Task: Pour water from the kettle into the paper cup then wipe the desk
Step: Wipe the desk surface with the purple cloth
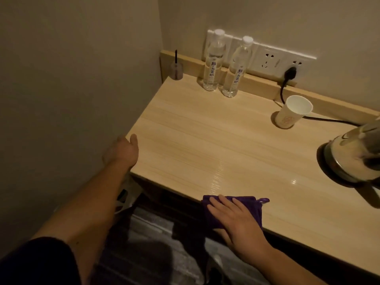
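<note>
A light wooden desk fills the middle of the view. My right hand lies flat on a purple cloth at the desk's near edge, thumb below the edge. A wet sheen shows on the wood just beyond the cloth. My left hand rests against the desk's left edge, thumb on top, holding nothing. A white paper cup stands upright at the back right. The steel kettle sits on its base at the far right, partly cut off.
Two clear water bottles stand at the back by a wall socket strip. A black cord runs from a plug behind the cup to the kettle. A small glass diffuser occupies the back left corner. Walls close the left and back.
</note>
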### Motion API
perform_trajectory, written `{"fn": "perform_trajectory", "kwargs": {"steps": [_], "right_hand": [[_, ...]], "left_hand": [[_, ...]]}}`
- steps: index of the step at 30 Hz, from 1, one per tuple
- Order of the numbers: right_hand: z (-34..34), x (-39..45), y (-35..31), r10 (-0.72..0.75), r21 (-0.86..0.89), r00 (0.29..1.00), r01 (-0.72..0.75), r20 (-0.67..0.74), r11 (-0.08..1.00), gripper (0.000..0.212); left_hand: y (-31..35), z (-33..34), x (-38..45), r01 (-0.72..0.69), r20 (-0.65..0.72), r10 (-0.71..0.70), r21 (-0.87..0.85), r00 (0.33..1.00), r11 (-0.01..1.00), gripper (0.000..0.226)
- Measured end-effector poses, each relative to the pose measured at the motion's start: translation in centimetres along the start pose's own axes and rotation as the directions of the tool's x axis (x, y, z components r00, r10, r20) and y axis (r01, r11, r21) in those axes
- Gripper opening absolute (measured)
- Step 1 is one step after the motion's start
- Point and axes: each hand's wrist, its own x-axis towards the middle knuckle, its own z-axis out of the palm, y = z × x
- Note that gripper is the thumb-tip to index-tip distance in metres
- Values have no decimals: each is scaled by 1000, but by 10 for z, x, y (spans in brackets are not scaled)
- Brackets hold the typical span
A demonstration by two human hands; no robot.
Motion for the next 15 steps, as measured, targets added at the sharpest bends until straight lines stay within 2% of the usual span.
{"fn": "perform_trajectory", "kwargs": {"steps": [2, 3, 4, 6, 8, 9, 10, 11, 13, 15], "right_hand": [[-12, -15, -7, 81, 313, 995, -58, -63, 948, 50], [-24, -20, -8, 154, 481, 985, -99, -76, 871, 43], [-40, -22, -9, 245, 633, 967, -145, -73, 760, 35], [-74, -16, 1, 436, 883, 899, -245, 52, 400, 28], [-107, 0, 25, 555, 975, 819, -212, 142, 63, 32], [-123, 11, 37, 604, 986, 786, -164, 131, 0, 32], [-141, 25, 50, 632, 989, 771, -139, 78, 47, 31], [-155, 41, 63, 646, 975, 764, -142, -1, 170, 29], [-179, 82, 88, 610, 848, 762, -161, -219, 505, 29], [-191, 132, 112, 435, 572, 803, -148, -406, 807, 33]], "left_hand": [[-2, 1, -5, -29, 18, 28, 43, 999, 999, 74], [0, 2, -12, -55, 2, 55, 58, 998, 997, 74], [4, 5, -21, -90, -18, 92, 64, 996, 994, 73], [18, 12, -40, -160, -27, 163, 80, 986, 984, 72], [33, 21, -54, -189, -1, 190, 96, 982, 977, 70], [37, 25, -57, -186, 8, 186, 97, 982, 978, 69], [39, 29, -58, -177, 6, 178, 104, 984, 979, 68], [39, 33, -57, -166, -7, 168, 118, 986, 979, 67], [38, 39, -56, -152, -51, 162, 154, 986, 976, 66], [38, 43, -55, -153, -90, 171, 178, 981, 972, 65]]}}
